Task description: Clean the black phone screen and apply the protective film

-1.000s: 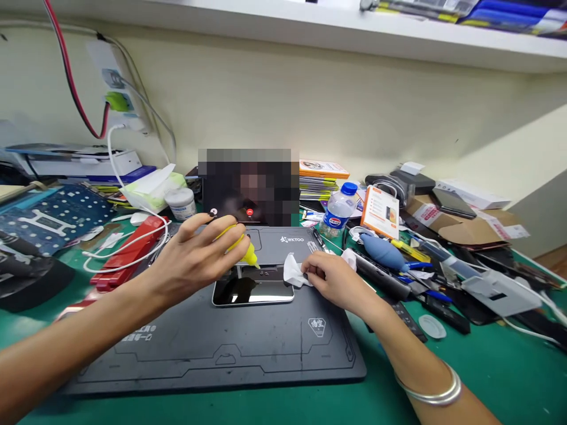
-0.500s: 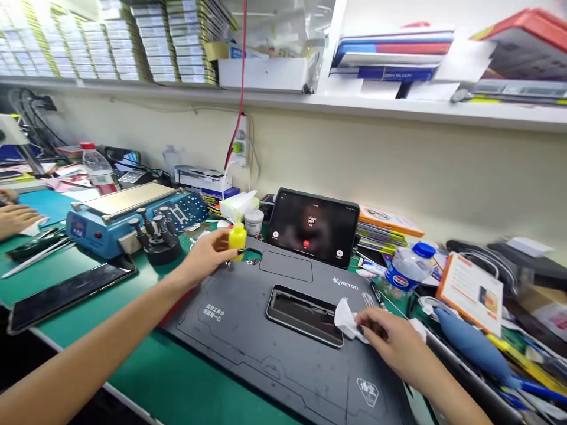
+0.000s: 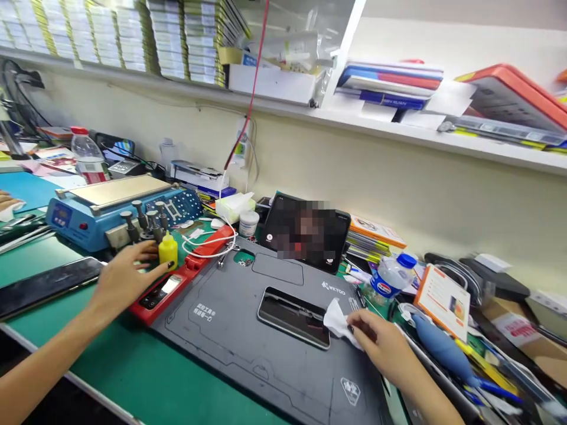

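A smartphone [image 3: 287, 323] lies on the grey mat [image 3: 230, 330]. Well left of this phone, the left hand [image 3: 124, 274] is spread beside an upright yellow bottle [image 3: 168, 251]; just right, the right hand [image 3: 384, 345] pinches white tissue [image 3: 337, 320].

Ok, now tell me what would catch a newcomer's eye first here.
First, probably the bright yellow bottle at the left grip. Next, the dark phone on the grey mat, with a white tissue in the right grip by the phone's right end.
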{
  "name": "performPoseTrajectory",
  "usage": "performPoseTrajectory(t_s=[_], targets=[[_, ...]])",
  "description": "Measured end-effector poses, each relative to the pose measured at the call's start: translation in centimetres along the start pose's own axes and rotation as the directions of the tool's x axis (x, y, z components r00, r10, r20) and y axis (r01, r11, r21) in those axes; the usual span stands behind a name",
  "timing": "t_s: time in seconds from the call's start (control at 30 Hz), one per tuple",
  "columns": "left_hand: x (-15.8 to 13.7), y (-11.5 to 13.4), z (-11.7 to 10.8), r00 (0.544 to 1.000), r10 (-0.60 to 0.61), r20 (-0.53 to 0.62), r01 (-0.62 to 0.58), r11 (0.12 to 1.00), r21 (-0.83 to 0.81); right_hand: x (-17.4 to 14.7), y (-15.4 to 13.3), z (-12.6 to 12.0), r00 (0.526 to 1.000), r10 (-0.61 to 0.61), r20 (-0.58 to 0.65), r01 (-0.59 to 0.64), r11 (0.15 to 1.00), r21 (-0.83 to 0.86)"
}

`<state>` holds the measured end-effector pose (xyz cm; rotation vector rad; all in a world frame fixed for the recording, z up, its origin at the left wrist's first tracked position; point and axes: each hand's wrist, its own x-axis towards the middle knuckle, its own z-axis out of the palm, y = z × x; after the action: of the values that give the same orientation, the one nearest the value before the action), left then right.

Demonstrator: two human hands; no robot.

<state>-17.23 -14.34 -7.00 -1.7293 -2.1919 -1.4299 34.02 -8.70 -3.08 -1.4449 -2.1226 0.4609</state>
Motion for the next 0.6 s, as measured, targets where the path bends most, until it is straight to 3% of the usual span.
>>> performPoseTrajectory(t_s=[0.1,0.13,0.17,0.23,0.3,0.4,0.47,0.53,0.6], targets=[[-1.0,1.7,-0.4,0.986,0.017,-0.165,-0.009,0.999,0.046,-0.1,-0.1,0.0,0.998,0.056,-0.042,-0.054,0.997,0.049],[-1.1,2.5,-0.2,0.988,0.061,-0.142,-0.056,0.998,0.041,-0.2,-0.1,0.2,0.996,0.069,-0.062,-0.065,0.996,0.067],[-1.1,3.4,0.3,0.982,0.177,-0.061,-0.175,0.984,0.032,-0.2,-0.1,0.3,0.993,0.081,-0.085,-0.073,0.994,0.086],[-0.6,5.5,1.9,0.931,0.347,0.117,-0.341,0.937,-0.072,-0.2,-0.2,0.5,0.986,0.092,-0.136,-0.075,0.989,0.125],[0.4,7.9,4.4,0.764,0.514,0.389,-0.466,0.858,-0.217,-0.3,-0.3,0.6,0.975,0.086,-0.205,-0.055,0.987,0.154],[2.0,11.5,8.8,0.525,0.612,0.592,-0.527,0.780,-0.338,-0.4,-1.0,0.7,0.943,0.030,-0.332,0.019,0.990,0.141],[2.8,13.5,11.2,0.377,0.626,0.682,-0.550,0.744,-0.379,-0.4,-1.8,1.0,0.934,-0.046,-0.354,0.083,0.992,0.090],[3.5,14.6,12.7,0.270,0.617,0.740,-0.565,0.723,-0.397,-0.4,-2.8,1.3,0.951,-0.134,-0.280,0.147,0.989,0.029],[3.8,14.8,13.3,0.216,0.600,0.770,-0.567,0.719,-0.401,-0.6,-3.8,1.5,0.960,-0.190,-0.204,0.192,0.981,-0.014]])
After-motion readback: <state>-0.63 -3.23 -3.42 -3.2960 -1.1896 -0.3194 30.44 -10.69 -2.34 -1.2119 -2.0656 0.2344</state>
